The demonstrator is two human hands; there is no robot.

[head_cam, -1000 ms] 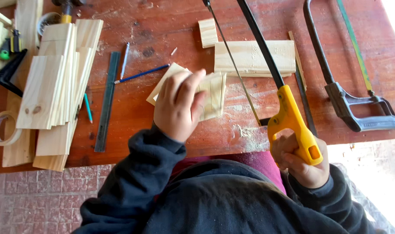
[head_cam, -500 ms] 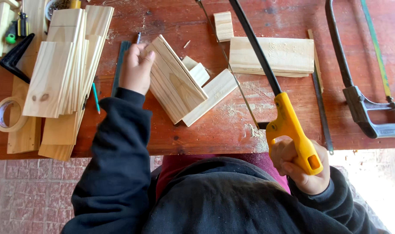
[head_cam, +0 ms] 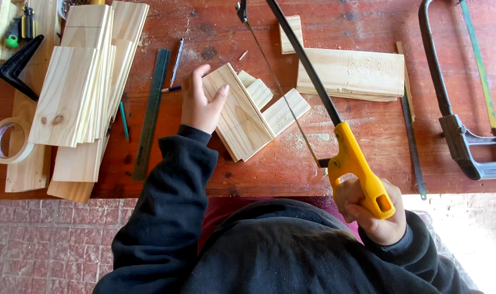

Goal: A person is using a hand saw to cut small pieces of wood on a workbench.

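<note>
While the left hand [head_cam: 201, 103] rests open on loose boards [head_cam: 242, 111], the right hand [head_cam: 374, 213] grips a hacksaw [head_cam: 343, 147] just beside them; unclamped boards could slip.

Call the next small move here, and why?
Probably press the left hand flat on the pale pine board stack to pin it. The right hand holds the yellow-handled hacksaw with its blade beside the stack, not on it, and the small offcuts lie loose against it.
</note>
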